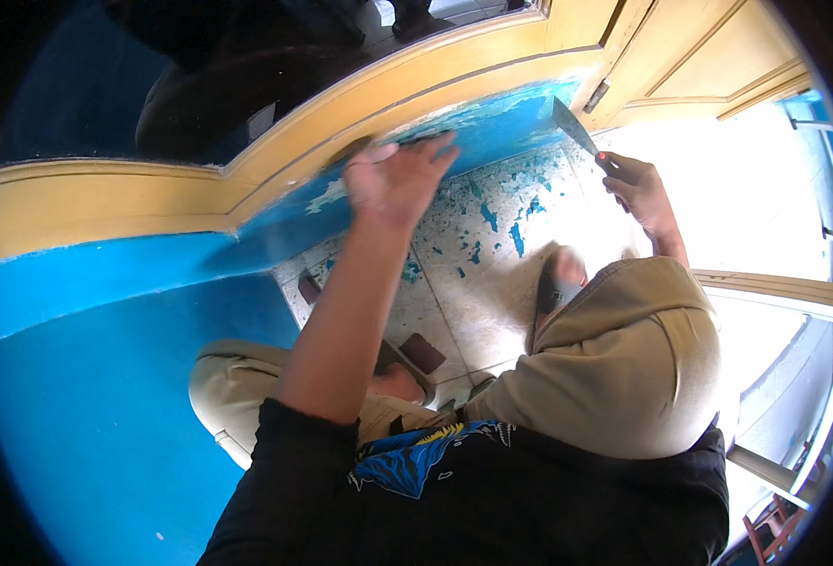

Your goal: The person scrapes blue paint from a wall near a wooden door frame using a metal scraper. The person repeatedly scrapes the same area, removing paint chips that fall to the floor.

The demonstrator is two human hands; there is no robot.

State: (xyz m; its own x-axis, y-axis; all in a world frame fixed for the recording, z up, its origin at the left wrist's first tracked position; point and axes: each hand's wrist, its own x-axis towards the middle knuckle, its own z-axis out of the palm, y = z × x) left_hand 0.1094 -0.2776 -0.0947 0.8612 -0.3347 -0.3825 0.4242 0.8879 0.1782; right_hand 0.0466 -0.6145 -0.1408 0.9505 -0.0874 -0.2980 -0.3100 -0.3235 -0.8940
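My right hand [639,187] is closed around the dark handle of a putty knife [575,127]. Its metal blade points up and left, near the right end of the blue wall strip [505,127] below the wooden frame. My left hand [402,177] is raised at that strip, palm side towards me and somewhat blurred. A thin dark edge [423,138] shows at its fingertips; whether the hand holds it cannot be told. Peeled, pale patches mark the paint along the top of the strip. Blue paint flakes [517,239] lie scattered on the tiled floor.
A brown, block-like piece [423,352] lies by my left foot, another [309,289] near the wall corner. Dark glass [211,92] sits in the yellow wooden frame [416,78]. A hinged wooden panel [720,64] is at upper right, bright floor below it. My knees flank the work area.
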